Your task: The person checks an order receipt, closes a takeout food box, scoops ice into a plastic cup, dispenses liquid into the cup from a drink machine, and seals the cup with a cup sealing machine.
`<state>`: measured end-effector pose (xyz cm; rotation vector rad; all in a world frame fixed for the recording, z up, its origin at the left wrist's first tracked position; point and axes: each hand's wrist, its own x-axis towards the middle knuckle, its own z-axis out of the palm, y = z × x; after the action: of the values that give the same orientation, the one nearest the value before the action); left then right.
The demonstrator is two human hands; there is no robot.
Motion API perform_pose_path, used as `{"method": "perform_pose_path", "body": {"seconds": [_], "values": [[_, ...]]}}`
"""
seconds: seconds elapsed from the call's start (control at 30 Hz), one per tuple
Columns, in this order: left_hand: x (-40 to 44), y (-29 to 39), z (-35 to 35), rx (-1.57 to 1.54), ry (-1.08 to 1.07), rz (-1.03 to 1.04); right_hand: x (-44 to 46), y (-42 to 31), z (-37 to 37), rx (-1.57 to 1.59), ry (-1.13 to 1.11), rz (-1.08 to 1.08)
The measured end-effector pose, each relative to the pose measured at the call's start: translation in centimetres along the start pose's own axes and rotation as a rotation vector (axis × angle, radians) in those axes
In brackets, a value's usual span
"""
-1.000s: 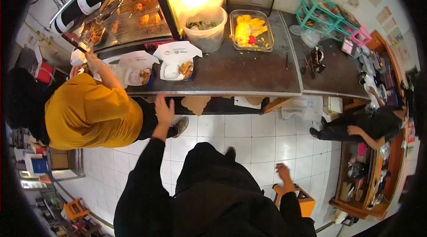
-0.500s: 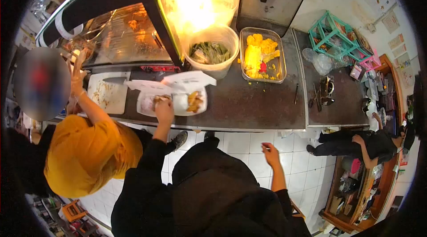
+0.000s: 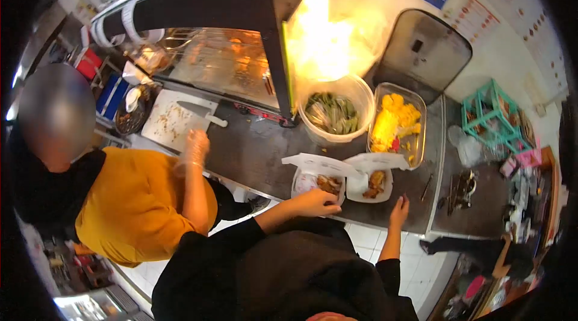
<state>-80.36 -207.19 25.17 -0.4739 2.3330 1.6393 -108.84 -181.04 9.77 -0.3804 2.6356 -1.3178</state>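
Note:
Two open white takeaway boxes stand side by side at the counter's front edge. The left box [image 3: 301,180] has fried chicken [image 3: 329,185] and a pale wrapped portion inside; the right box [image 3: 386,190] has fried chicken [image 3: 375,183] beside a white portion. My left hand [image 3: 316,202] is in front of the left box, its fingers curled together; anything between them is hidden. My right hand [image 3: 400,208] is raised near the front right corner of the right box, fingers stretched out, holding nothing visible.
A co-worker in a yellow apron [image 3: 135,200] stands at left by a cutting board [image 3: 161,131] with a knife [image 3: 194,110]. Behind the boxes are a glass display case [image 3: 223,65], a bucket of green leaves [image 3: 343,135] and a tray of yellow food [image 3: 421,113]. Another person [image 3: 481,249] is at right.
My left hand has drawn back from the chicken to the left box's front. My right hand has come up to the right box. The view has shifted left; the co-worker's hand is lower.

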Motion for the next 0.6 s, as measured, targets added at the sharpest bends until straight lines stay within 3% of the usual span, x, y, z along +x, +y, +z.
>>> {"method": "perform_pose_path", "body": {"seconds": [0.07,0.13,0.23,0.33,0.37,0.47,0.5,0.57,0.6], "values": [[-0.3,-2.8,0.0,0.207,0.254,-0.343,2.2,0.0,-0.1,0.162,-0.086,0.015],[-0.1,-9.0,0.5,0.352,0.256,-0.635,5.1,3.1,0.9,0.228,-0.197,0.038],[-1.3,-11.5,1.8,0.343,0.609,-0.791,6.1,3.4,2.0,0.008,-0.334,0.099],[2.3,-14.2,3.5,-0.318,0.651,-0.595,3.9,1.6,1.6,-0.063,-0.373,0.085],[2.7,-12.4,3.4,-0.284,0.613,-0.618,3.0,-0.3,0.8,-0.061,-0.387,0.088],[5.6,-15.9,4.9,-0.437,0.643,-0.350,3.7,-0.7,-1.7,-0.050,-0.370,0.141],[6.0,-16.3,4.7,-0.710,0.747,-0.221,3.8,0.3,-2.3,-0.043,-0.354,0.167],[5.1,-19.5,2.9,-1.100,0.955,-0.276,6.1,5.4,-3.4,0.110,-0.375,0.226],[3.5,-18.1,1.8,-1.305,1.132,-0.174,7.2,8.0,-4.0,0.186,-0.383,0.259]]}}
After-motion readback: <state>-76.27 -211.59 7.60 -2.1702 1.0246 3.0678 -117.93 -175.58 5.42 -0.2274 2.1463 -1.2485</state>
